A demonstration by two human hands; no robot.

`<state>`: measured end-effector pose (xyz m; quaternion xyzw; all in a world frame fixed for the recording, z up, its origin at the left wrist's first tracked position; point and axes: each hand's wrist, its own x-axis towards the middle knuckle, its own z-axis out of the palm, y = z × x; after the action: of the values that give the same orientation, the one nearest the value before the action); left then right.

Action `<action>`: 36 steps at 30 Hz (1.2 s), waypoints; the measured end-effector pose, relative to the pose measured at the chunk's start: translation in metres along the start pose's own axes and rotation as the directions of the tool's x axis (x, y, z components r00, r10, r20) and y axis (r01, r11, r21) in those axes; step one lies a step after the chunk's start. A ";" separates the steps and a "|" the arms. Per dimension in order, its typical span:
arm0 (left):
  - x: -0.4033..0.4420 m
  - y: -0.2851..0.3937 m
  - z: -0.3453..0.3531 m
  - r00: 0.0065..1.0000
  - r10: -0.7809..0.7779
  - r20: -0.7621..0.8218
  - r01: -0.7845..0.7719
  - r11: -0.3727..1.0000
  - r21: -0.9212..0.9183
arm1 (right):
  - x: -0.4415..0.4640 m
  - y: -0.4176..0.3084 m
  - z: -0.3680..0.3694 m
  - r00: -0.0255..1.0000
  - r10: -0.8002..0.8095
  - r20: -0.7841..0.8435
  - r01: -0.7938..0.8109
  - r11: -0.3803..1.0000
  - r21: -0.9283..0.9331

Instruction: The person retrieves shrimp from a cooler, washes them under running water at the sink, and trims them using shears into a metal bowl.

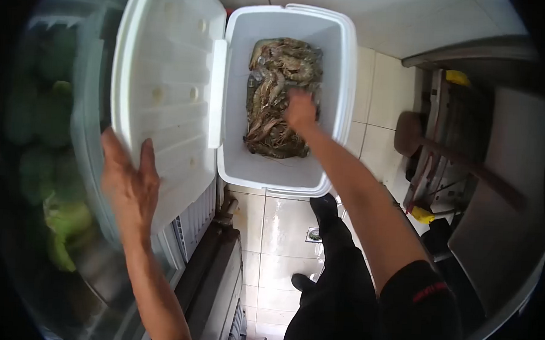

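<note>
A white cooler box (236, 167) stands with its hinged lid (172, 105) swung up to the left. Inside lies a heap of raw shrimp (268, 91), brown and striped, with what looks like some ice among them. My left hand (129, 182) grips the lid's outer edge, thumb on the inner face and the other fingers partly hidden behind it. Down in the box, my right hand (301, 110) is at the shrimp, its fingers curled and blurred by motion. Whether it holds any shrimp cannot be made out.
Behind the lid on the left is a glass-fronted case (85, 131) with green produce. A dark-edged unit (210, 276) runs below the lid. Light floor tiles (285, 231) carry a small drain (314, 235). On the right stands a rack with yellow-capped ends (421, 214) and a brown-handled tool (467, 166).
</note>
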<state>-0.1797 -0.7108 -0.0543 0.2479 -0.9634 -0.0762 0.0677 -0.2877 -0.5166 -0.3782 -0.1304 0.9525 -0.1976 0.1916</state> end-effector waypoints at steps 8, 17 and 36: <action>0.002 0.001 0.003 0.994 -0.106 0.015 0.105 0.993 0.046 | 0.070 0.030 0.020 0.957 0.141 -0.254 -0.151 0.988 -0.018; 0.004 -0.001 0.002 0.998 -0.058 0.011 0.058 0.998 0.010 | -0.037 -0.019 0.089 0.518 -0.656 0.549 0.830 0.541 -0.136; 0.008 -0.001 -0.002 0.999 -0.026 0.042 0.028 0.998 -0.049 | -0.096 -0.037 -0.014 0.911 -0.353 0.213 0.058 0.621 0.782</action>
<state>-0.1859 -0.7157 -0.0522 0.2573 -0.9590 -0.1061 0.0528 -0.2014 -0.5142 -0.3208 -0.1805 0.7093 -0.5734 0.3682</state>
